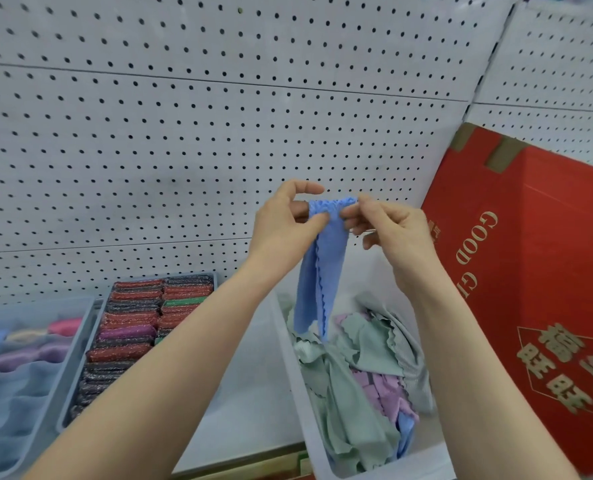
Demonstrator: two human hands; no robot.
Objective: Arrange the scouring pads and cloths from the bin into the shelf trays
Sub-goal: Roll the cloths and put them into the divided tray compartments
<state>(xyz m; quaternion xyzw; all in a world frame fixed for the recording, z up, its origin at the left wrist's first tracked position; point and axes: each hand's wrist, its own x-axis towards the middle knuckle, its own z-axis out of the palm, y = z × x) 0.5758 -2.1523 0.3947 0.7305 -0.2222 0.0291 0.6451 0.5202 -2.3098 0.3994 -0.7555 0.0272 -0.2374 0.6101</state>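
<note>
A blue cloth (pixel 319 271) hangs in front of the pegboard, above the white bin (pixel 300 386). My left hand (pixel 284 226) pinches its top edge on the left and my right hand (pixel 388 230) pinches the same edge on the right. The cloth's lower end dangles into the bin, which holds crumpled green, purple and blue cloths (pixel 360 372). To the left, a grey tray (pixel 80 368) is packed with rows of red, dark, purple and green scouring pads (pixel 132 327). Further left a second tray (pixel 18 393) holds folded cloths in blue, purple and pink.
A white pegboard (pixel 184 133) backs the shelf. A big red cardboard box (pixel 537 289) with gold lettering leans at the right, close to the bin. Bare white shelf surface (pixel 253 393) lies between the pad tray and the bin.
</note>
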